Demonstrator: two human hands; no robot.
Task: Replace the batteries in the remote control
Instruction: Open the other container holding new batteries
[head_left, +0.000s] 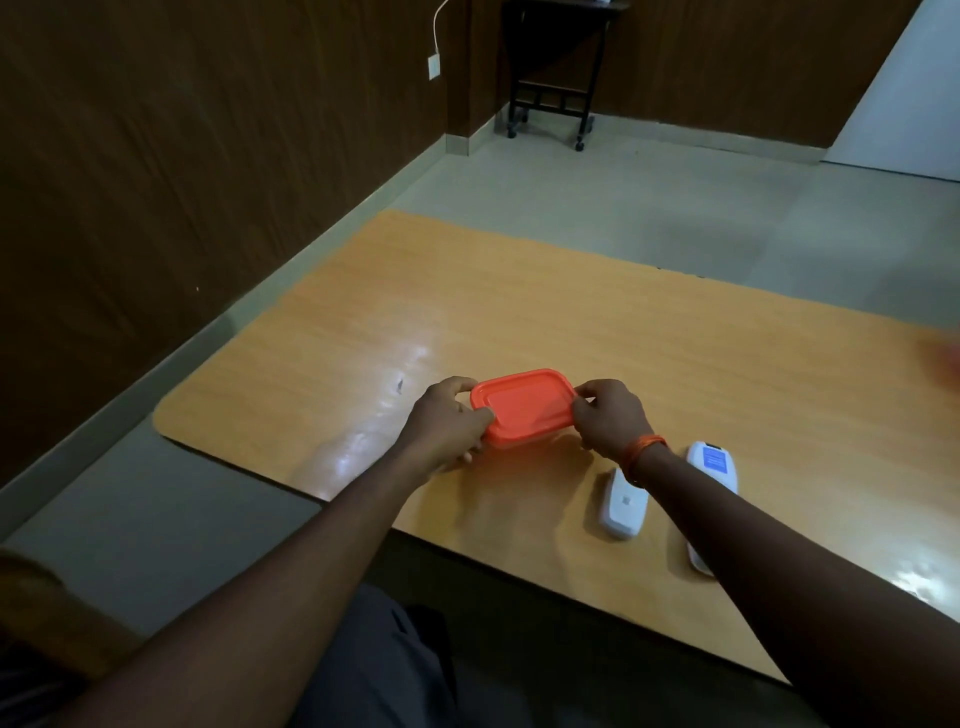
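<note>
A small box with an orange lid (524, 406) stands on the wooden table (675, 343). My left hand (447, 423) grips its left side, thumb on the lid's edge. My right hand (608, 418) pinches the lid's right edge. The box's contents are hidden. Two white remote controls lie to the right, both partly under my right forearm: a shorter one (623, 506) face down, and a longer one (711, 462) with a blue label.
The table's left edge and rounded corner (166, 421) lie left of my left hand. Beyond the table are pale floor, dark wood wall panels and a black wheeled stand (556, 104). A blurred reddish shape (943, 358) shows at the right edge.
</note>
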